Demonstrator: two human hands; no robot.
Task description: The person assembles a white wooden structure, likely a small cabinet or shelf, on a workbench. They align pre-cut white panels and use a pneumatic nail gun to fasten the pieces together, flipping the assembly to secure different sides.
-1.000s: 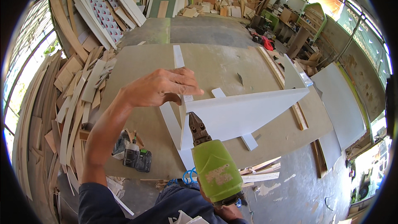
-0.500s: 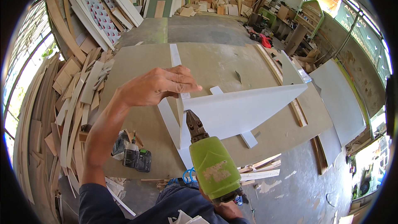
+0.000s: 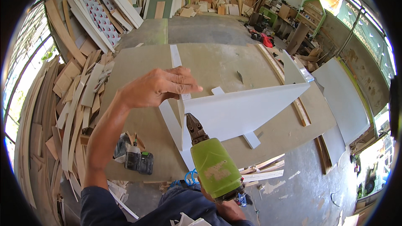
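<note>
My left hand (image 3: 161,86) is closed over the top corner of a narrow white end panel (image 3: 182,129), fingers bent down behind it. This panel stands upright and meets one end of a long white board (image 3: 247,111), also on edge. In my right hand (image 3: 230,210), mostly hidden behind the tool, is a green nail gun (image 3: 213,167). Its dark nose rests at or very near the joint between the two boards, just below my left fingers; exact contact I cannot tell.
The boards stand on a large brown worktable (image 3: 138,62). A cordless drill (image 3: 139,160) lies at its near left, and a wooden strip (image 3: 302,111) at the right. Offcuts (image 3: 79,96) pile up along the left. A blue air hose (image 3: 191,177) coils at the near edge.
The nail gun's nose has dropped very slightly along the joint. My left hand keeps its place on the panel.
</note>
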